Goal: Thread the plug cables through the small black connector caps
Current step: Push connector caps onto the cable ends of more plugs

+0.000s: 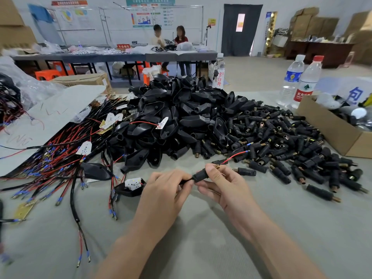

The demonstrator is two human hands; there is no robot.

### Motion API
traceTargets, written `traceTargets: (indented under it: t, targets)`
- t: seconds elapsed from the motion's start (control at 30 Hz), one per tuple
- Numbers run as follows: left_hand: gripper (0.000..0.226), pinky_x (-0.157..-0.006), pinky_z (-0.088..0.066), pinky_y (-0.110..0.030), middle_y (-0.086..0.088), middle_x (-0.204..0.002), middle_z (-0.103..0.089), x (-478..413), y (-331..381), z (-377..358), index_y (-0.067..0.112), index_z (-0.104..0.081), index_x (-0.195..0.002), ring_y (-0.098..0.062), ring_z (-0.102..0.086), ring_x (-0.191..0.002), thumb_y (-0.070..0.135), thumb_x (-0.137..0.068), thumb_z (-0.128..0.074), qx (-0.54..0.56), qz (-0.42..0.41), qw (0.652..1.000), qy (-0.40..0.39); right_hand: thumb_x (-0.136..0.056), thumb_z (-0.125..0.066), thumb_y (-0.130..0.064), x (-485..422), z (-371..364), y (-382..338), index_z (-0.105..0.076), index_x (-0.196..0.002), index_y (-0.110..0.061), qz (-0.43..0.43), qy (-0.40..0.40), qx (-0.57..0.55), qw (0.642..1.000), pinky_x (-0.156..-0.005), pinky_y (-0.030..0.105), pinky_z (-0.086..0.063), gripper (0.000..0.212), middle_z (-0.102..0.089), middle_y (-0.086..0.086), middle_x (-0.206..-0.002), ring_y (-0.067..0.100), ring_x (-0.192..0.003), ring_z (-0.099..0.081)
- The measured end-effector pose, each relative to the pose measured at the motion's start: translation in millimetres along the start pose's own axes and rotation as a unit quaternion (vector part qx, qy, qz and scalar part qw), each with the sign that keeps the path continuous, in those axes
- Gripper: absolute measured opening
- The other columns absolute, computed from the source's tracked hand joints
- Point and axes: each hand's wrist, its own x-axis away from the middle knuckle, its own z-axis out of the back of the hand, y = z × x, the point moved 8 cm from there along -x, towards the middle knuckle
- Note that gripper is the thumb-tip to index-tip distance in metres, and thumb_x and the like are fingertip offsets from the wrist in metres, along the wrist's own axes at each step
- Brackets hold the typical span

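Cap (201, 175) sits at frame centre, gripped in the curled fingers of the right hand (223, 188). The left hand (165, 190) pinches the cable (188, 179) just left of it. At the right edge, a box (332, 135) holds dark parts and plastic, too blurred to tell apart. A bottle (308, 83) of water stands above the box.

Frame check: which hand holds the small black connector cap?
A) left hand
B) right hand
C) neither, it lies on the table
B: the right hand pinches the connector cap, while the left hand pinches the black cable entering it.
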Motion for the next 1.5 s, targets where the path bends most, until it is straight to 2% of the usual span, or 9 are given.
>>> traceTargets:
  t: [0.1,0.2,0.43,0.63,0.87,1.07,1.2,1.3,1.5]
  targets:
    - [0.016,-0.089,-0.038,-0.026,0.017,-0.09,-0.069,0,-8,0,0.023,-0.069,-0.101,0.0,-0.059,-0.084,0.033,-0.095,-0.058,0.002,0.021,1.0,-0.009,-0.082,-0.071,-0.032,0,4,-7,-0.063,-0.11,-0.005,0.019,0.011,-0.001,1.0,-0.079,0.028,-0.059,0.04,-0.074,0.016,-0.108,0.024,-0.092,-0.073]
    - [0.005,-0.09,-0.031,-0.018,0.017,-0.09,-0.069,0,-18,-1,0.024,-0.068,-0.1,-0.001,-0.051,-0.094,0.025,-0.096,-0.066,0.004,0.053,0.998,-0.028,-0.083,-0.07,-0.03,-1,10,-13,-0.064,-0.114,-0.004,0.029,0.025,-0.008,0.999,-0.08,0.028,-0.058,0.041,-0.073,0.017,-0.111,0.027,-0.096,-0.073]
    - [0.007,-0.082,-0.04,-0.026,0.015,-0.08,-0.066,2,-5,-5,0.02,-0.066,-0.091,-0.003,-0.053,-0.082,0.02,-0.09,-0.073,-0.005,0.018,1.0,-0.025,-0.085,-0.07,-0.029,2,-1,-3,-0.062,-0.111,-0.006,0.014,-0.006,0.019,1.0,-0.077,0.025,-0.058,0.036,-0.075,0.013,-0.105,0.024,-0.094,-0.073]
    - [0.014,-0.092,-0.035,-0.025,0.023,-0.096,-0.065,0,-22,3,0.027,-0.069,-0.106,0.001,-0.049,-0.097,0.029,-0.092,-0.07,-0.014,0.056,0.998,-0.026,-0.096,-0.061,-0.019,-2,15,-15,-0.063,-0.116,-0.01,0.051,0.032,-0.008,0.998,-0.078,0.025,-0.058,0.022,-0.075,0.011,-0.104,0.023,-0.092,-0.073]
    - [0.003,-0.091,-0.035,-0.026,0.023,-0.084,-0.061,0,-20,2,0.026,-0.066,-0.093,0.0,-0.051,-0.084,0.023,-0.094,-0.067,-0.016,0.034,0.999,-0.031,-0.095,-0.063,-0.02,-3,13,-5,-0.063,-0.118,-0.011,0.028,0.03,-0.024,0.999,-0.077,0.025,-0.058,0.025,-0.074,0.014,-0.112,0.022,-0.094,-0.074]
    - [0.004,-0.089,-0.036,-0.024,0.026,-0.088,-0.058,0,-15,-1,0.025,-0.067,-0.095,0.005,-0.048,-0.085,0.026,-0.093,-0.064,0.007,0.021,0.999,-0.029,-0.086,-0.068,-0.025,-2,5,-1,-0.061,-0.117,-0.011,0.006,-0.005,-0.041,0.999,-0.078,0.026,-0.058,0.035,-0.074,0.015,-0.11,0.033,-0.104,-0.072]
    - [0.009,-0.09,-0.032,-0.014,0.029,-0.088,-0.057,1,-12,-1,0.027,-0.067,-0.096,0.013,-0.046,-0.089,0.03,-0.094,-0.059,0.021,0.023,0.999,-0.03,-0.094,-0.064,-0.02,0,0,2,-0.062,-0.114,-0.012,-0.005,-0.022,-0.031,0.999,-0.079,0.026,-0.059,0.022,-0.073,0.014,-0.111,0.032,-0.104,-0.072]
    - [0.009,-0.089,-0.03,-0.01,0.03,-0.087,-0.056,2,-11,-1,0.027,-0.067,-0.096,0.019,-0.045,-0.093,0.031,-0.094,-0.059,0.027,0.023,0.999,-0.034,-0.088,-0.067,-0.025,1,-2,0,-0.064,-0.112,-0.015,-0.005,-0.026,-0.022,0.999,-0.081,0.026,-0.059,0.026,-0.074,0.012,-0.109,0.031,-0.105,-0.072]
    - [0.01,-0.081,-0.036,-0.022,0.028,-0.085,-0.058,2,-8,-3,0.025,-0.068,-0.095,0.01,-0.046,-0.086,0.03,-0.093,-0.059,0.035,0.02,0.999,-0.031,-0.094,-0.064,-0.018,1,-5,5,-0.058,-0.12,-0.01,-0.022,-0.049,-0.031,0.998,-0.079,0.025,-0.058,0.028,-0.074,0.012,-0.11,0.029,-0.102,-0.073]
